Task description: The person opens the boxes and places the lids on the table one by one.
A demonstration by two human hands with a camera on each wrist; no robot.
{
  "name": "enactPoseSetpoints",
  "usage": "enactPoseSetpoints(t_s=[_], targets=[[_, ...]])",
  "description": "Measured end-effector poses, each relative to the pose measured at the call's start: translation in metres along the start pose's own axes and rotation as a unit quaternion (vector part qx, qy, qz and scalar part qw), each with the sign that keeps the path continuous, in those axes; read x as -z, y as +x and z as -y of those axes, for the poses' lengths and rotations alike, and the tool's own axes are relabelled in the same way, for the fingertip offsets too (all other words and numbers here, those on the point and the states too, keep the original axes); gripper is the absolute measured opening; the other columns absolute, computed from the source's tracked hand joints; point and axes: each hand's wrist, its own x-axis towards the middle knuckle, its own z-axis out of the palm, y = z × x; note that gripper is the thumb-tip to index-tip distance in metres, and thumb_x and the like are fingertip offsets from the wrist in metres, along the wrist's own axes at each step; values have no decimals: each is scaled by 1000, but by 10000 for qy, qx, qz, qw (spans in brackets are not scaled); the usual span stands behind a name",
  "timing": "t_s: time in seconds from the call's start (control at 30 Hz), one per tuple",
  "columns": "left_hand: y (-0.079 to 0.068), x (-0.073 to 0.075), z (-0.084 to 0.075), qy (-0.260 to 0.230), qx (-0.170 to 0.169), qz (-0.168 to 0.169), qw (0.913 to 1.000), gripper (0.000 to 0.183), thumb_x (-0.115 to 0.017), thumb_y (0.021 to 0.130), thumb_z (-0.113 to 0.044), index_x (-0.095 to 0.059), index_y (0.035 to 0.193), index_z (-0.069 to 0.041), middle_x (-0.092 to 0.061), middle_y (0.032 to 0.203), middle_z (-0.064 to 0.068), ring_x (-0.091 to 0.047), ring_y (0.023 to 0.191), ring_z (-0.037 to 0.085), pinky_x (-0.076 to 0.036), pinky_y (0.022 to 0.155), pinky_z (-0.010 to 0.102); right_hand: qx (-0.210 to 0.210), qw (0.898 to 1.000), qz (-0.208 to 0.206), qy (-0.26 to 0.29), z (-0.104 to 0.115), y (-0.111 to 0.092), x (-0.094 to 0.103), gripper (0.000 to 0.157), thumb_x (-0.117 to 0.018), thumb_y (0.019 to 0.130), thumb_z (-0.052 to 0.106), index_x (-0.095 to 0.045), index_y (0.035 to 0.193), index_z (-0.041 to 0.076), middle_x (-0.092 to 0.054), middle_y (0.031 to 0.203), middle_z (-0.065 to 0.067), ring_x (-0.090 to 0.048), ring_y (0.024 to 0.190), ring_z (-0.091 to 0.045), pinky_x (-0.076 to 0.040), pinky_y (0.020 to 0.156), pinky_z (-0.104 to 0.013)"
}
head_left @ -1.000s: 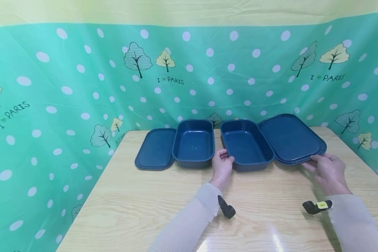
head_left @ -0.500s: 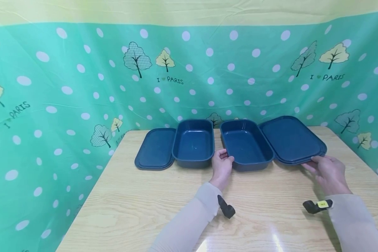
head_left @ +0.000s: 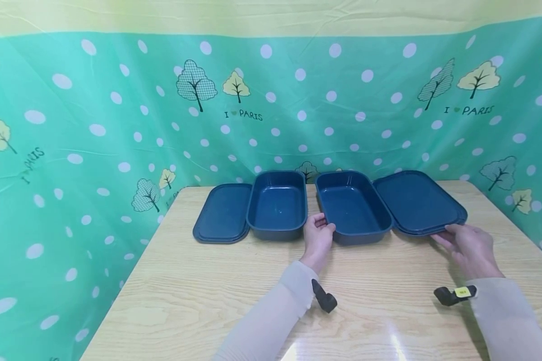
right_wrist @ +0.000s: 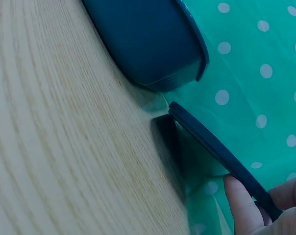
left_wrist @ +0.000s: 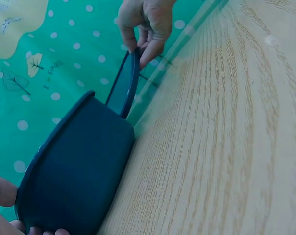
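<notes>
A dark blue rectangular box (head_left: 354,205) without its lid on stands right of centre on the wooden table. At its near left corner my left hand (head_left: 318,243) grips it, thumb by the rim and fingers along the side wall. My right hand (head_left: 471,248) pinches the near right corner of a flat blue lid (head_left: 420,203), thumb on top and fingers beneath. The right wrist view shows this lid (right_wrist: 221,154) tilted, its held side raised above the table and its other edge low beside the box (right_wrist: 148,44).
To the left stands a second open blue box (head_left: 277,203), with another blue lid (head_left: 223,213) lying flat beside it. A green dotted curtain (head_left: 298,135) hangs right behind the table (head_left: 198,291) and along its left side.
The lid in my right hand has sunk slightly, its far edge coming down. My left hand and the boxes have stayed in place. The curtain at the left has shifted.
</notes>
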Motion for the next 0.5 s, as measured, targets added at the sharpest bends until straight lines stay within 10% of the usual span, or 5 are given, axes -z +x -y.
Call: enactPoseSetpoints(t_s=[0.17, 0.5], targets=[[0, 0, -1, 22, 15, -5, 10000, 34, -63, 83, 5, -56, 115, -1, -57, 105, 9, -56, 96, 20, -51, 85, 33, -60, 9999, 28, -156, 1, 0, 0, 75, -42, 95, -3, 6, 151, 10, 2, 158, 1, -26, 137, -14, -45, 94, -30], [-1, -1, -1, 8, -37, -53, 10000, 34, -63, 81, 7, -56, 113, 0, -57, 102, 9, -56, 93, 20, -51, 83, 32, -54, 9999, -35, -103, 1, 1, 1, 74, -44, 97, 2, 5, 151, 9, -22, 150, -14, -65, 88, -7, -46, 92, -31]])
